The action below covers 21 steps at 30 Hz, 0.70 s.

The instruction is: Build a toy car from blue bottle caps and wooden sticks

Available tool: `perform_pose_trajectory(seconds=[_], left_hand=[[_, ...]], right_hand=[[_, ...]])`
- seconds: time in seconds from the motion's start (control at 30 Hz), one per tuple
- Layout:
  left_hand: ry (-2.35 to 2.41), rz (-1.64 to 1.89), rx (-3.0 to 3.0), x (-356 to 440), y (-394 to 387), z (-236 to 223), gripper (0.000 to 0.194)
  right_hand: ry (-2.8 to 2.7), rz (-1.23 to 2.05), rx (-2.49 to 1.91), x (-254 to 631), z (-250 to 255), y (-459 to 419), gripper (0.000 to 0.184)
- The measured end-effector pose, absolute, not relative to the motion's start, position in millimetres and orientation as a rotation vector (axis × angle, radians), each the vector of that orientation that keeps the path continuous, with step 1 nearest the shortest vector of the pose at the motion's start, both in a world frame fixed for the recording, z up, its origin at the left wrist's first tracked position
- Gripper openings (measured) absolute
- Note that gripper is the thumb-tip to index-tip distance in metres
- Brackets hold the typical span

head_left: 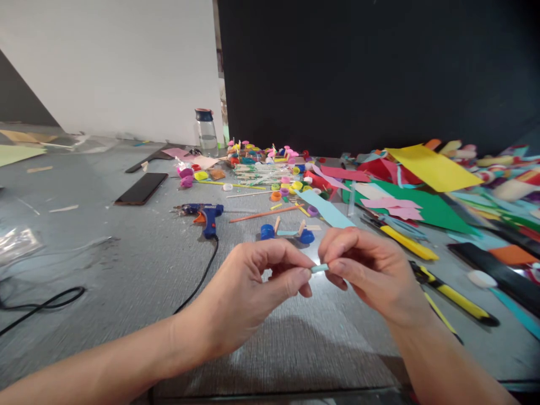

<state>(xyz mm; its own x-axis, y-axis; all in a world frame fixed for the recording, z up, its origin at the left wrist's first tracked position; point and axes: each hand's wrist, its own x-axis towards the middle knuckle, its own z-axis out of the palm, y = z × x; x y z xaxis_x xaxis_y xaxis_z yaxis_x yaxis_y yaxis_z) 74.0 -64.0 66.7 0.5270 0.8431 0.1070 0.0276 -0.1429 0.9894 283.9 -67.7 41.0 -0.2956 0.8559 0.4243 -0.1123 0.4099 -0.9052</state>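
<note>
Between my two hands is a small pale blue-green roll, apparently of paper (319,268), pinched at both ends. My left hand (270,281) grips its left end between thumb and forefinger. The right end sits in the fingertips of my right hand (367,270). Just beyond my hands, blue bottle caps (267,232) lie by short wooden stick pieces (302,227). A light blue paper strip (324,208) rests behind my right hand. To the left of these lies a blue glue gun (206,216) with an orange trigger.
A black phone (142,188) and a water bottle (206,132) are at the back left. Colourful caps and beads (270,160) crowd the far middle. At right are yellow utility knives (459,298) and coloured paper sheets (434,169). A black cable (202,275) crosses the table.
</note>
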Motion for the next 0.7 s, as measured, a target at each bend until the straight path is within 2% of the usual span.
perform_pose_trajectory(seconds=[0.7], left_hand=[[0.84,0.863,1.699,76,-67,67,0.012]], right_hand=[[-1.798,0.789,-0.875,284,53,-82,0.009]])
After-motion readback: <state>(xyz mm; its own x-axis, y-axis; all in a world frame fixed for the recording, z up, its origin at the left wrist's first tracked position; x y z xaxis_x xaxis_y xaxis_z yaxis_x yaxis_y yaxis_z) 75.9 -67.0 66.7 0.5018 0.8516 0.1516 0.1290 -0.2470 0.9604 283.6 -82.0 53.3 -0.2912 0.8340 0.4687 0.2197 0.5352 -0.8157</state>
